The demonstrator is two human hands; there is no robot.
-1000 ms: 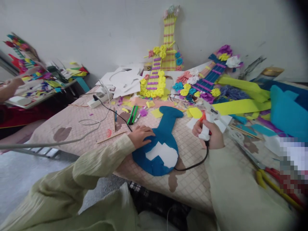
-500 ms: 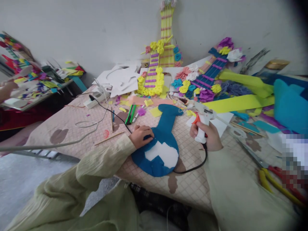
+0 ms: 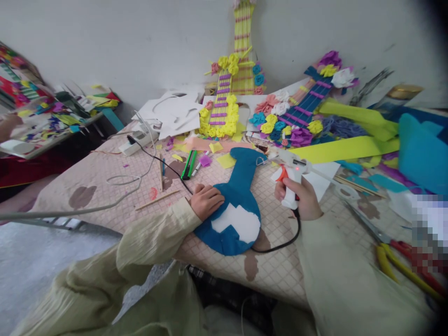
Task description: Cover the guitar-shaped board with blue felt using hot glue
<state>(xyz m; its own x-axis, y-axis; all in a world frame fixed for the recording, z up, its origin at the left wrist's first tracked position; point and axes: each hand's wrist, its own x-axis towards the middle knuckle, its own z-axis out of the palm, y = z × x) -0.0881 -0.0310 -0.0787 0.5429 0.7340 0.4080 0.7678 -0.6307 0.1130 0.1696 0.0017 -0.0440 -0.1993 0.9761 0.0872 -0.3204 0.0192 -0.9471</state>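
Note:
A blue guitar-shaped cutout [image 3: 241, 179] lies on the patterned tablecloth, its narrow head pointing away from me. Part of its round body is an uncovered white patch [image 3: 238, 223]. My left hand [image 3: 207, 200] lies on the left edge of the body, palm down, fingers gently bent and resting on top. In my right hand [image 3: 301, 196] is a white hot glue gun [image 3: 291, 179], gripped round its handle near the orange trigger [image 3: 281, 173]. Its nozzle points left, close to the cutout's head, where a thin clear strand [image 3: 261, 161] shows. A small red light glows on the gun.
A green utility knife [image 3: 189, 164], thin sticks [image 3: 157, 199] and a white power strip [image 3: 139, 142] lie to the left. Scissors [image 3: 381, 237] are at right. Behind stand decorated paper guitars [image 3: 220, 107]. Cords cross the table; another person's hand [image 3: 9, 127] is far left.
The glue gun has shifted slightly left, its nozzle nearer the cutout's head, and its red light now shows. My left hand stays on the cutout.

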